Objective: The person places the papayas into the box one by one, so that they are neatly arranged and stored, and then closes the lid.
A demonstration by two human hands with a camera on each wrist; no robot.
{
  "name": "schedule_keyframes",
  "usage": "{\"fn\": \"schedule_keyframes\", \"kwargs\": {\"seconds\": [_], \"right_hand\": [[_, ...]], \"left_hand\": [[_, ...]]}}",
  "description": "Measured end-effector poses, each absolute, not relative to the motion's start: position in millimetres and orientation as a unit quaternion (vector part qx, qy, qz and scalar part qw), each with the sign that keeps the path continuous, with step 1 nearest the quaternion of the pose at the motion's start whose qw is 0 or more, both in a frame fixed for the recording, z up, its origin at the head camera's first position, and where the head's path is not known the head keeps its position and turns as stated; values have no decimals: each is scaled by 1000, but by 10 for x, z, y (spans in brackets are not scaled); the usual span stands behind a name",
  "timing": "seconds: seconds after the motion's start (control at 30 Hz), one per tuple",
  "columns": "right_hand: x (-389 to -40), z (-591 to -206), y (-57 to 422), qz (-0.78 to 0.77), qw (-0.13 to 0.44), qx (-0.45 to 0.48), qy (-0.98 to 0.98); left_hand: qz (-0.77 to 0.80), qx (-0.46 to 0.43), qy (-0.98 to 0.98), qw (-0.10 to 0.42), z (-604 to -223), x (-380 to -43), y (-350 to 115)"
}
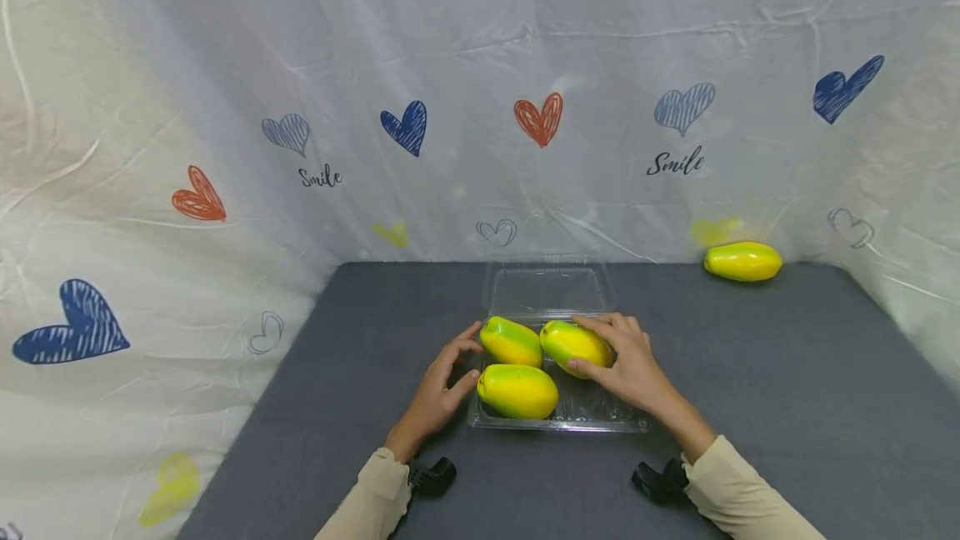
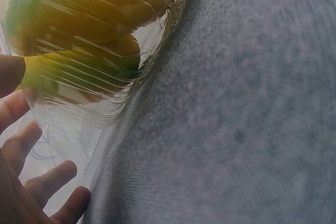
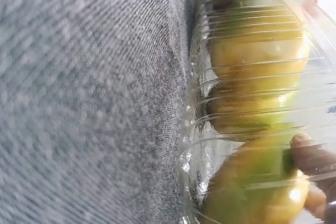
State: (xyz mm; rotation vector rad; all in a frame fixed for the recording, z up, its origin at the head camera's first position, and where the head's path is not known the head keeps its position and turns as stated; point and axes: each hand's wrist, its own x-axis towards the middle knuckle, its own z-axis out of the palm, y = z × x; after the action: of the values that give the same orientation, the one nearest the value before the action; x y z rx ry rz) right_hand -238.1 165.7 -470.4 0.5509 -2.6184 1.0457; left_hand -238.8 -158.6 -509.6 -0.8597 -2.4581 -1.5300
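Approx. L–R axis, fruit point(image 1: 567, 342) in R hand point(image 1: 632, 362)

Below the frame's centre, 3 fruits point(image 1: 517, 392) are lying in a box point(image 1: 592, 407) on the table point(image 1: 300, 448), its lid point(image 1: 551, 288) extending behind. The left hand point(image 1: 438, 386) is flanking its left side, the right hand point(image 1: 628, 357) gripping the rear-right fruit point(image 1: 568, 342). At frame right, 1 fruit point(image 1: 742, 262) is lying near the back edge.

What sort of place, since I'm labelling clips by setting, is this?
Probably a makeshift recording corner: a heart-printed curtain hangs behind a grey tabletop, and black wrist cameras are in view.
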Motion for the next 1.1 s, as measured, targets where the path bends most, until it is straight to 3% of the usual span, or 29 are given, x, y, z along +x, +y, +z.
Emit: {"fn": "schedule_keyframes", "kwargs": {"seconds": [1.1], "right_hand": [[-2436,-4679,1735,417,180,181,-872]], "left_hand": [[-506,-286,-811,61,-5118,-2406,-1599]]}}
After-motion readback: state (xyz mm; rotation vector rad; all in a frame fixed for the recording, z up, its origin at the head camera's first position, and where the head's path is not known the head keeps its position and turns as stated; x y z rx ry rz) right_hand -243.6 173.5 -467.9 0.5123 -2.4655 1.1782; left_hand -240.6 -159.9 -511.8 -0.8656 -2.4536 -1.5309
